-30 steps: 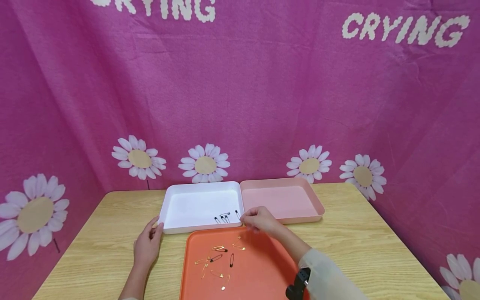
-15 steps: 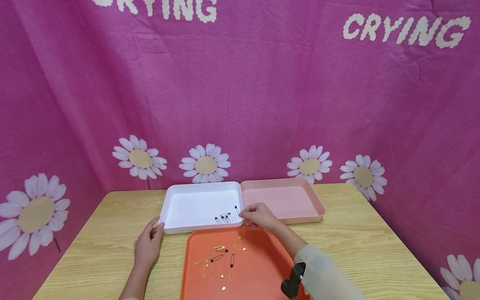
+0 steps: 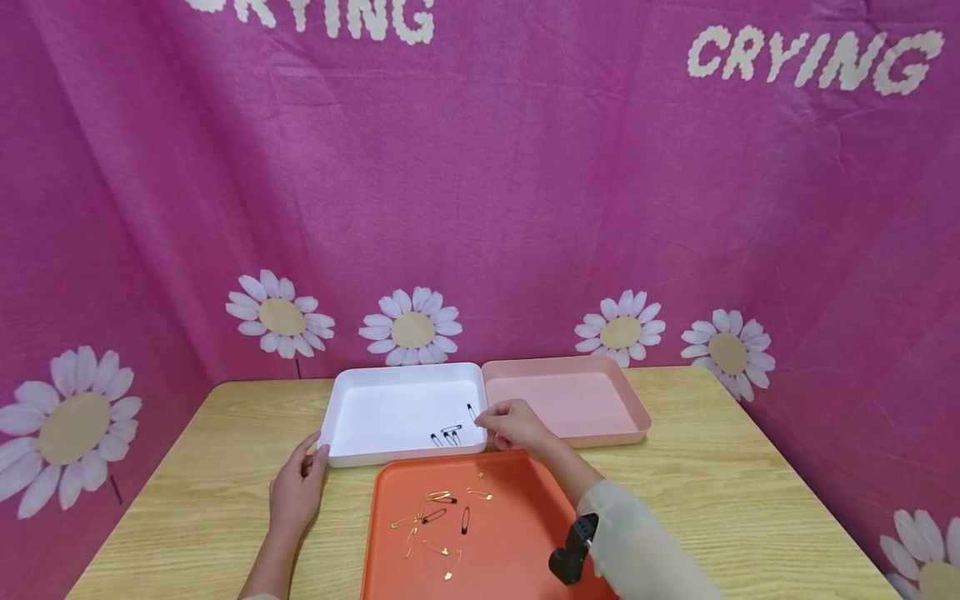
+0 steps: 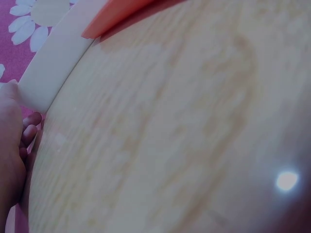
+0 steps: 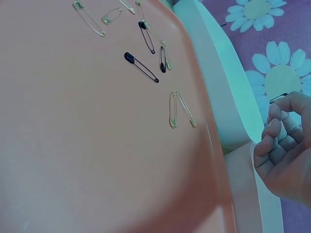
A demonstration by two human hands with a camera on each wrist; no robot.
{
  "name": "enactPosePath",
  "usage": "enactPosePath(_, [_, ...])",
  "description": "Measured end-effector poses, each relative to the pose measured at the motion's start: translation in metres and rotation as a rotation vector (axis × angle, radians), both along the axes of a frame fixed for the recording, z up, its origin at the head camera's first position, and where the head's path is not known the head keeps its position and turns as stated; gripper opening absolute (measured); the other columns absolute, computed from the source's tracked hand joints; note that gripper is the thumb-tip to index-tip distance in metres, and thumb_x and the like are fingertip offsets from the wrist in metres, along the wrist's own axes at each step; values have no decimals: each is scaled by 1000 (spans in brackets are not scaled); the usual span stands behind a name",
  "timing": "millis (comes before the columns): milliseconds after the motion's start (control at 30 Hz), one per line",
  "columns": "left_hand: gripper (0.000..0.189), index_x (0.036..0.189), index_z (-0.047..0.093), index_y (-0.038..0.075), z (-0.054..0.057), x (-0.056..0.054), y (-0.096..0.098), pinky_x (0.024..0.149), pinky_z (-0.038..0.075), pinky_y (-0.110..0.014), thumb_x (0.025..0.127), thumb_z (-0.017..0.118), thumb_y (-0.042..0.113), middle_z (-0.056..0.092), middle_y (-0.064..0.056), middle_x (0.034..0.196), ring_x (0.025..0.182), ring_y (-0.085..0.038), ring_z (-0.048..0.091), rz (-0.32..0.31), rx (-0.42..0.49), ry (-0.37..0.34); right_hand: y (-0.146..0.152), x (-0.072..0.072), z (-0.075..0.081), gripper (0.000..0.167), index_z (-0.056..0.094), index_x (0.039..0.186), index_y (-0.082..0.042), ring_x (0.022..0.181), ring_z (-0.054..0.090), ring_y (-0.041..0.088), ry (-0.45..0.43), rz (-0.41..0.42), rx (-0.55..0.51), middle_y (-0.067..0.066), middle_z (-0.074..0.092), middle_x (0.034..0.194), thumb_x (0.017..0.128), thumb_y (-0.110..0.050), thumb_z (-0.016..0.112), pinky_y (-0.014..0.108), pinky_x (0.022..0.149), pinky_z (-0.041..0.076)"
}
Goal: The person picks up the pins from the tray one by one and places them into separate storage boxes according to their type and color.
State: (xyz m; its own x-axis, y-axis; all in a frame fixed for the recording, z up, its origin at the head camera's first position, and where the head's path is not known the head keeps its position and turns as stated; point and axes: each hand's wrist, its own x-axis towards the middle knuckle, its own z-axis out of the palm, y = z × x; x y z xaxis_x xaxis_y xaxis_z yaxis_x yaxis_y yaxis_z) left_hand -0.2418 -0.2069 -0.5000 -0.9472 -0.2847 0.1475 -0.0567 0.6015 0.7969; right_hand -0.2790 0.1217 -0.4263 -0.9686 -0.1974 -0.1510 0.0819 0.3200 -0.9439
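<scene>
My right hand (image 3: 517, 423) pinches a black safety pin (image 3: 471, 411) between thumb and index finger. It is over the right side of the white tray (image 3: 367, 455), and the pin also shows at the fingertips in the right wrist view. Several black safety pins (image 3: 450, 437) lie inside the white tray near its front right corner. My left hand (image 3: 295, 492) touches the outside of that tray's front left corner with thumb and fingers. On the orange tray (image 3: 525, 533) several gold safety pins (image 3: 435, 547) are scattered, with a few black safety pins (image 3: 465, 521) among them.
A pink tray (image 3: 562, 396) stands against the white tray's right side. The orange tray sits in front of both on the wooden table (image 3: 720, 483). A purple cloth (image 3: 495, 208) with daisies hangs behind and at the sides.
My right hand has shifted slightly away from me and to the left, carrying the black safety pin farther over the white tray. My left hand has stayed at the tray corner.
</scene>
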Motion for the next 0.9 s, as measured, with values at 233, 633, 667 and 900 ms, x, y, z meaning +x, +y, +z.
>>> enactPosePath(233, [53, 139, 43, 13, 1, -1, 0, 86, 36, -45, 98, 37, 47, 61, -18, 110, 96, -27, 52, -4, -4, -13, -2, -4, 1, 27, 61, 99, 12, 42, 34, 10, -39, -23, -45, 2, 47, 56, 88, -13, 60, 21, 44, 30])
enactPosePath(633, [54, 139, 43, 13, 1, -1, -1, 88, 33, -45, 98, 37, 47, 62, -18, 109, 95, -28, 51, -7, -1, -13, -10, -11, -1, 19, 62, 94, 8, 41, 28, 9, -87, -77, -119, 2, 47, 54, 87, -9, 60, 21, 43, 23])
enactPosePath(667, [54, 139, 44, 13, 1, -1, -1, 87, 33, -45, 98, 37, 47, 62, -18, 109, 95, -28, 52, -8, 0, -11, -10, -12, -1, 20, 62, 95, 8, 41, 28, 9, -86, -80, -108, 2, 47, 55, 87, -10, 60, 22, 43, 23])
enactPosePath(900, [53, 138, 45, 13, 0, -3, -2, 83, 36, -42, 98, 39, 47, 63, -16, 107, 93, -26, 52, -14, -6, 2, -14, -14, -1, 29, 61, 103, 11, 42, 28, 11, -70, -74, -47, 1, 48, 58, 88, -14, 60, 22, 43, 24])
